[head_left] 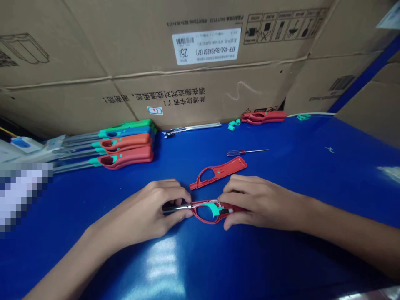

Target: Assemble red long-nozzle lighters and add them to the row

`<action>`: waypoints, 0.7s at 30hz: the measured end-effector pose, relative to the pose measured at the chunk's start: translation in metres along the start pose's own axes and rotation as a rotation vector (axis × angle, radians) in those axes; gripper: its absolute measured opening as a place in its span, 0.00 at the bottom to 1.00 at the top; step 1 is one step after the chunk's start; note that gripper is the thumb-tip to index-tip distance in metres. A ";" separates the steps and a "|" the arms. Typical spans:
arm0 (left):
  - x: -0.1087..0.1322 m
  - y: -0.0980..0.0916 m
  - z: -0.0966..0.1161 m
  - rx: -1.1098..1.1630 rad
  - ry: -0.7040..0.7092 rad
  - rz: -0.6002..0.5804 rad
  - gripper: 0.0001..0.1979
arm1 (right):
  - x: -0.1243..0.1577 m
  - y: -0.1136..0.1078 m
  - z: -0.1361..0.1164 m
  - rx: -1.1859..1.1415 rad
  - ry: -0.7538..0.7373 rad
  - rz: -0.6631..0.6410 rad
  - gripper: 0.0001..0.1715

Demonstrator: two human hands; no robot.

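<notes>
On the blue table lies an open red lighter half-shell with a teal trigger and wires inside. My left hand pinches its metal tube end. My right hand grips the handle end, thumb beneath. Just behind them lies the matching red cover half, loose on the table.
A small screwdriver lies further back. Several finished long lighters in red, blue and green are stacked at the left. A metal tube, teal parts and red shells lie against the cardboard boxes at the back.
</notes>
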State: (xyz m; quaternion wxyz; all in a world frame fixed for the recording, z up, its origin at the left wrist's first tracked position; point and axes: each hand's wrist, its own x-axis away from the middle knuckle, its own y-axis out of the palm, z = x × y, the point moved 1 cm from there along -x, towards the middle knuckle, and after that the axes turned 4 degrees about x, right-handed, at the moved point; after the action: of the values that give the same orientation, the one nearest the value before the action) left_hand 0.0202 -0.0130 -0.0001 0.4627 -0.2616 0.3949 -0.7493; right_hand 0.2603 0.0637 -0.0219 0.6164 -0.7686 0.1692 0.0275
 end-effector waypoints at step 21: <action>-0.002 -0.004 -0.009 0.051 0.017 0.056 0.07 | 0.002 -0.001 0.003 -0.038 0.079 -0.004 0.12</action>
State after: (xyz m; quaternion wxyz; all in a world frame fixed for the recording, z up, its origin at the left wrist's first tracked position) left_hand 0.0126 -0.0068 -0.0022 0.4868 -0.2321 0.3868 -0.7480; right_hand 0.2630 0.0658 -0.0223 0.5944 -0.7811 0.1914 -0.0011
